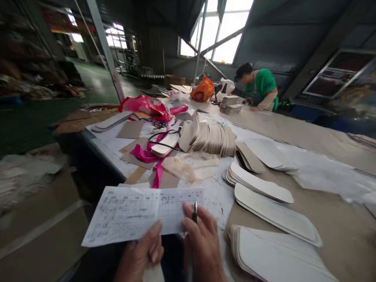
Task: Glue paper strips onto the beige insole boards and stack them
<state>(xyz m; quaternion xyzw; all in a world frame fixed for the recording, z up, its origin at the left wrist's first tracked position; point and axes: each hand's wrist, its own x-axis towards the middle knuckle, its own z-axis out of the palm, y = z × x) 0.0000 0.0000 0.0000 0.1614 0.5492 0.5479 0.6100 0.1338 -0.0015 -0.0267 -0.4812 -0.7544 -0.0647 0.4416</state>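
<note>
My left hand (142, 254) pinches the lower edge of a printed form sheet (138, 213), thumb on top, holding it up over the table's near edge. My right hand (202, 244) grips a black pen (194, 211) upright between its fingers and also touches the sheet's right corner. Stacks of white shoe insoles (264, 188) lie just right of my hands.
A long work table (323, 133) carries a fanned row of insoles (211, 137), pink ribbon (147, 156), a red bag (143, 105) and an orange bag (203, 90). A person in a green top (260, 88) works at the far end. Cardboard (35, 219) lies on the floor at left.
</note>
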